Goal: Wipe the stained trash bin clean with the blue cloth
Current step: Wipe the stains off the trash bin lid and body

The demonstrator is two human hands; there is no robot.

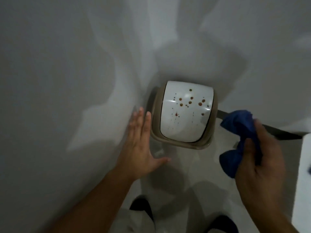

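Note:
A small trash bin [155, 130] with a beige body stands on the floor in a corner. Its white swing lid [185, 125] carries several brown-red spots and thin drip streaks. My left hand [140, 145] is spread flat with fingers apart, just left of the bin's rim and close to the wall; I cannot tell whether it touches the bin. My right hand [262, 162] is to the right of the bin and grips a bunched blue cloth [239, 132], which hangs clear of the lid.
White walls [67, 64] meet behind the bin. A dark baseboard strip [282, 132] runs along the right wall. A white object's edge [303, 182] fills the far right. My dark shoes [143, 209] stand on the pale floor below.

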